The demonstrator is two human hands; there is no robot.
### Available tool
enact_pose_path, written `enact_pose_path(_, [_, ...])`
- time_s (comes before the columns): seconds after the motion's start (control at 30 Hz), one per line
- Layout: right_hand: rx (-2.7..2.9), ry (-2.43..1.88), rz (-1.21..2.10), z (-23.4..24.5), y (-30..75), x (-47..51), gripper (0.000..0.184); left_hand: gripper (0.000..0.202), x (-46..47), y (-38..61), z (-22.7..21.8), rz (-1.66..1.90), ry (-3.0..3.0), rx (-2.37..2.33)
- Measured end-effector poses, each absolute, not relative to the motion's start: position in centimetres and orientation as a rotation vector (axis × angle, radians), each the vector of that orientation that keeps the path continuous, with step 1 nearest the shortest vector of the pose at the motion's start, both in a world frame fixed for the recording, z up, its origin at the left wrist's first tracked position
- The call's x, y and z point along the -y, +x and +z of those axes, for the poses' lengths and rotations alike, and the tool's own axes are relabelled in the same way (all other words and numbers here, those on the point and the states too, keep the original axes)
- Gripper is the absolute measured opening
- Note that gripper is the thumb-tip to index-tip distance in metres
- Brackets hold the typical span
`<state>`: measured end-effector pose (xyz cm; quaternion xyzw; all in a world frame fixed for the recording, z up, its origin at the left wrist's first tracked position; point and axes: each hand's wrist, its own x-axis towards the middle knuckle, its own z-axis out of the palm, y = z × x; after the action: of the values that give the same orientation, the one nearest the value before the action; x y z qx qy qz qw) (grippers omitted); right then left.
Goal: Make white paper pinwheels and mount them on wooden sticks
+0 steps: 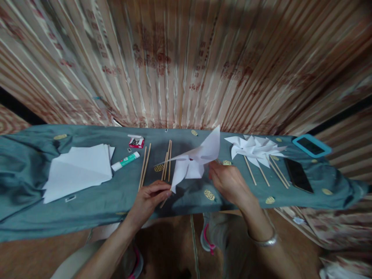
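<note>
A white paper pinwheel (195, 164) with a small dark dot at its centre is held up over the middle of the table. My left hand (152, 195) pinches it by its lower left tip, and a bit of wooden stick (163, 202) shows just below those fingers. At the pinwheel's right edge, my right hand (229, 181) is closed, its fingertips turned away, so what they grip is hidden. Several wooden sticks (144, 166) lie left of the pinwheel. To the right, finished white pinwheels (254, 149) on sticks lie overlapping one another.
A stack of white paper (80, 168) lies on the left of the green tablecloth (95, 211). Nearby are a glue stick (125, 161) and a small red box of metal pins (136, 142). A dark phone (298, 175) and blue-framed device (312, 145) lie right. A curtain (186, 66) hangs behind.
</note>
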<state>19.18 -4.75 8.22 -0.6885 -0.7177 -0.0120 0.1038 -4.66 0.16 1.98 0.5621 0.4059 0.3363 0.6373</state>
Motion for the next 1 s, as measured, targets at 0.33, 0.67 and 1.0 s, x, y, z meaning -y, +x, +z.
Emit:
enact_pose_path(0.33, [2.414,-1.720,0.137,7.8,14.4,6.2,0.042,0.020,-0.2,-4.6,2.0,0.793,1.252,-0.964])
enact_pose_path(0.67, [2.131,-1.512,-0.083,12.2,14.6,9.2,0.030,0.018,-0.3,-4.6,1.6,0.801,1.269,-0.956])
enact_pose_path(1.0, [1.907,-1.792,-0.344,11.2,19.1,6.4,0.053,0.015,0.2,-4.3,1.6,0.700,1.329,-0.887])
